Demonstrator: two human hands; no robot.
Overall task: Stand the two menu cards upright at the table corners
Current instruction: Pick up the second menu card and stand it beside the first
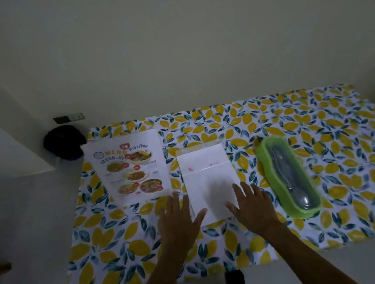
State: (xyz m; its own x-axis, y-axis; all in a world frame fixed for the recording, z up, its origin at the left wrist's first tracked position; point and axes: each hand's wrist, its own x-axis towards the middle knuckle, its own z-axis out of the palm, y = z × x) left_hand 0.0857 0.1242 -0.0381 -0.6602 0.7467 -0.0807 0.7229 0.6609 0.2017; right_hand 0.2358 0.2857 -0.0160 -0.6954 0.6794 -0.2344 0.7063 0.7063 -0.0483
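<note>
Lemon-print tablecloth (226, 116) bears both hands, left hand (177, 218) and right hand (252, 205), spread flat at white card (207, 177).

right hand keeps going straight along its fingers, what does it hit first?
The right hand points up-left across the table. Its thumb already overlaps the white folded card, so that card comes first. The green cutlery case lies off to the side. Hand height above the card is unclear.
</note>
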